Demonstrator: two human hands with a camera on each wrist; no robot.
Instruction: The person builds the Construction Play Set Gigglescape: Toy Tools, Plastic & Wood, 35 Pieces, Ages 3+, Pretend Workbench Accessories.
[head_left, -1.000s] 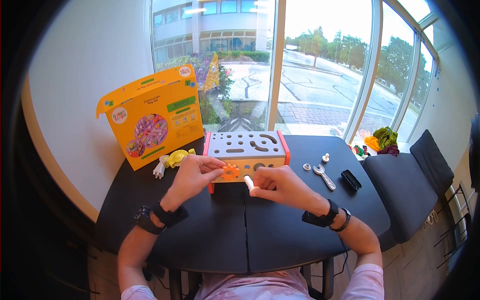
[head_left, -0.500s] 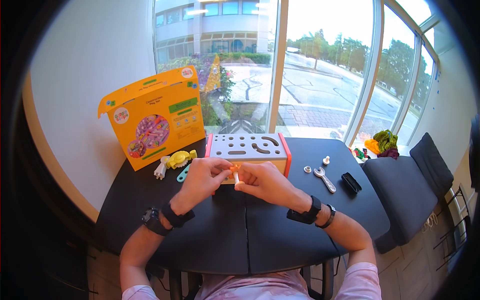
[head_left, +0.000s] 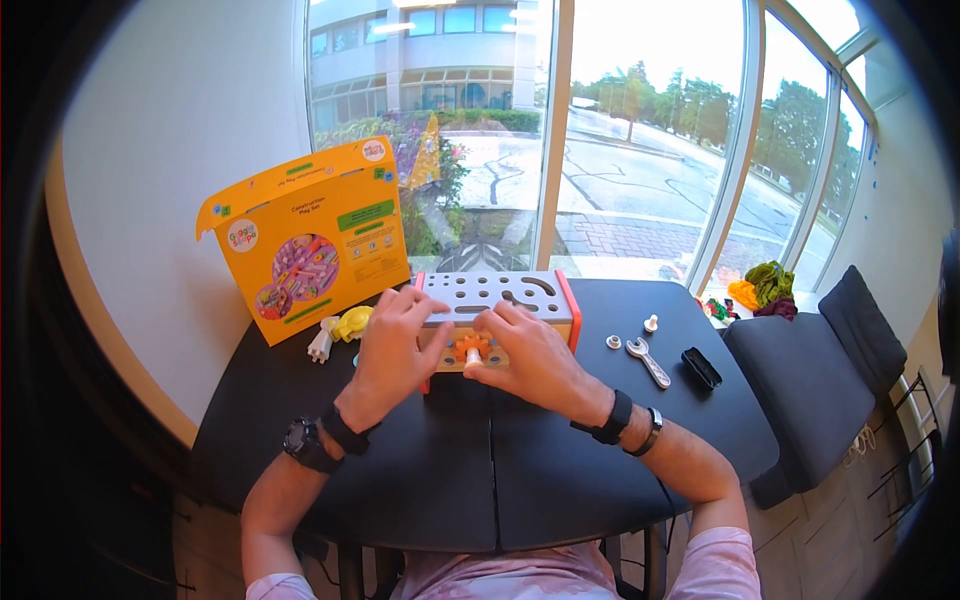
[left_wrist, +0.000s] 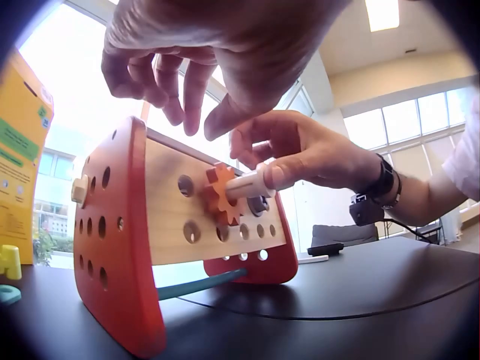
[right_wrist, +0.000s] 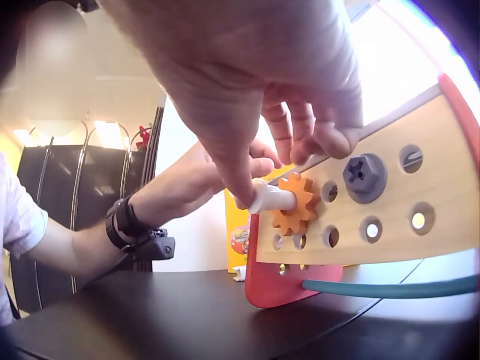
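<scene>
A toy workbench (head_left: 455, 283) with a grey holed top, wooden front and red end panels stands before me. An orange toy gear (left_wrist: 222, 193) sits against its front. Through the gear's middle passes a white toy bolt (right_wrist: 274, 198), whose shaft and head stick out toward me. My right hand (head_left: 537, 362) presses its thumb on the bolt's head, the other fingers loosely bent near the top edge. Holding nothing, my left hand (head_left: 385, 362) hovers by the workbench's left end with fingers spread. A grey bolt (right_wrist: 364, 178) sits in a front hole beside the gear.
Behind on the left stands a yellow box (head_left: 310, 230), with yellow toy pieces (head_left: 350, 324) in front. To the right lie a white toy wrench (head_left: 648, 362), two small white pieces and a black case (head_left: 702, 366). A teal bar (left_wrist: 199, 284) runs under the workbench.
My right hand brought the white bolt left to the gear, and it now passes through the gear. My left hand let go of the gear and drew up and left.
</scene>
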